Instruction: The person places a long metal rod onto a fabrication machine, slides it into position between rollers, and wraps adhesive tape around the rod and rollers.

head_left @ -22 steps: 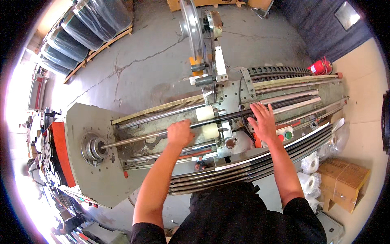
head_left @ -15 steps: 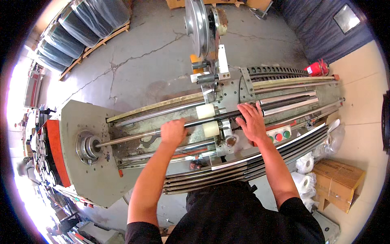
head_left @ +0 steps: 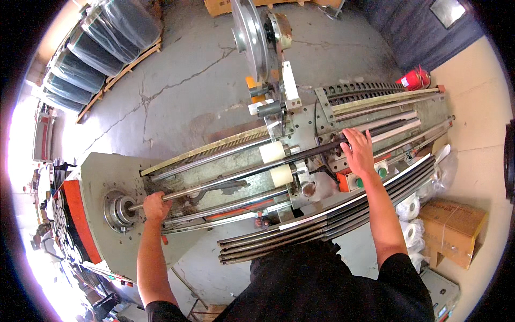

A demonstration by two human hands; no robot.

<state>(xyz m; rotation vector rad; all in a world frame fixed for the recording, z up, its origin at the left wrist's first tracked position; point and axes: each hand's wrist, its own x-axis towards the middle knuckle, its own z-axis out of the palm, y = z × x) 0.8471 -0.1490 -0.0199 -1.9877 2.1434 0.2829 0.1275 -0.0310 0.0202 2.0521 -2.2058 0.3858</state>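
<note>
Now, in the head view, the left grip (head_left: 156, 206) curls round the long rod (head_left: 230, 176) beside the chuck (head_left: 119, 211); the right grip (head_left: 358, 153) is on its dark stretch, closed or not I can't tell. Cream rollers (head_left: 280, 175) flank it over the machine bed (head_left: 222, 167); spare rods (head_left: 279, 236) line the near side. Beyond: cracked grey floor (head_left: 188, 107), wrapped rolls (head_left: 88, 56), red extinguisher (head_left: 417, 79).

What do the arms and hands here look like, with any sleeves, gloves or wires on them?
They are a person's. The left hand and right hand wear no gloves. Both forearms are bare below short black sleeves. No wires show on them.
</note>
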